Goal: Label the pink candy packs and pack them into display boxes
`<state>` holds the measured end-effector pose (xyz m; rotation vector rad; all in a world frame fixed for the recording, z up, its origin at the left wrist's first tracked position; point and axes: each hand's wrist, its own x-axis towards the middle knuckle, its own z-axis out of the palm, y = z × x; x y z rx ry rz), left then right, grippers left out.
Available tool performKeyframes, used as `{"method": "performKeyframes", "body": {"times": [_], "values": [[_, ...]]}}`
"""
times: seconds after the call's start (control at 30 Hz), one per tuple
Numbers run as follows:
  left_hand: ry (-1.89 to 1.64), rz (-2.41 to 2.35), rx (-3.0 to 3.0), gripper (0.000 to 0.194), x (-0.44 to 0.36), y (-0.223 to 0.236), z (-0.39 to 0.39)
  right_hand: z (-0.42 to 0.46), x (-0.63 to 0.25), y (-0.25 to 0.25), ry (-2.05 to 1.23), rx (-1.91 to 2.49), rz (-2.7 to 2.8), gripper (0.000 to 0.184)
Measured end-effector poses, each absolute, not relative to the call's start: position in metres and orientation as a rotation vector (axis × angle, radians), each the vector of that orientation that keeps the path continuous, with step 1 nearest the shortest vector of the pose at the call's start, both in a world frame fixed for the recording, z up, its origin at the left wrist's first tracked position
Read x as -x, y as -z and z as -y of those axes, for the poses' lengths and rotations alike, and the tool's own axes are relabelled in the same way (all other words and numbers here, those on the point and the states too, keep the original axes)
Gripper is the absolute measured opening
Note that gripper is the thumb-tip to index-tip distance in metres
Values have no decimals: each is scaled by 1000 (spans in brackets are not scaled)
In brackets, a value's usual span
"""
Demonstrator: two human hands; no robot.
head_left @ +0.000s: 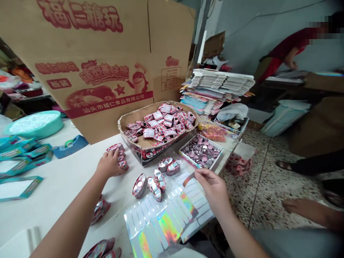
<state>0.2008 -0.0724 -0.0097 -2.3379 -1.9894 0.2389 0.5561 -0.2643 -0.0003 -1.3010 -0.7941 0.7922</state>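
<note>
My left hand [109,163] is closed round a row of small pink-and-red printed oval tins [115,147] standing on the white table [67,179]. Pinched between the thumb and fingers of my right hand [213,186] is a narrow shiny sticker strip [188,179]. Below it lie sheets of holographic sticker strips [158,218], with several strips gone. Between my hands stand several more oval tins [139,185] with silvery tops, some at the edge of the sheets. Other tins [100,209] sit near my left forearm and at the bottom edge of the view.
Behind the tins, a cut-down cardboard box [145,154] holds many printed tins. A shallow tray [185,161] of round caps sits to its right. A large carton [107,43] rises behind. At left are a blue tape dispenser [71,147] and teal basin [36,125]. A co-worker [285,53] bends far right.
</note>
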Motion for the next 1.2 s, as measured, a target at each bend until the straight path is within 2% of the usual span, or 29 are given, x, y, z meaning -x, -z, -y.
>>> {"method": "performKeyframes", "body": {"times": [0.17,0.67,0.93,1.2], "values": [[-283,1944,2358,112,-203,14,68,264,-554,1,-830,1316,807,35],[-377,2071,2417,120,-198,10,73,256,-556,15,-854,1301,842,30],[-357,2056,2490,116,-187,10,72,255,-556,2,-867,1319,813,37],[-344,2091,2504,108,-188,10,82,258,-564,12,-875,1294,771,37]]}}
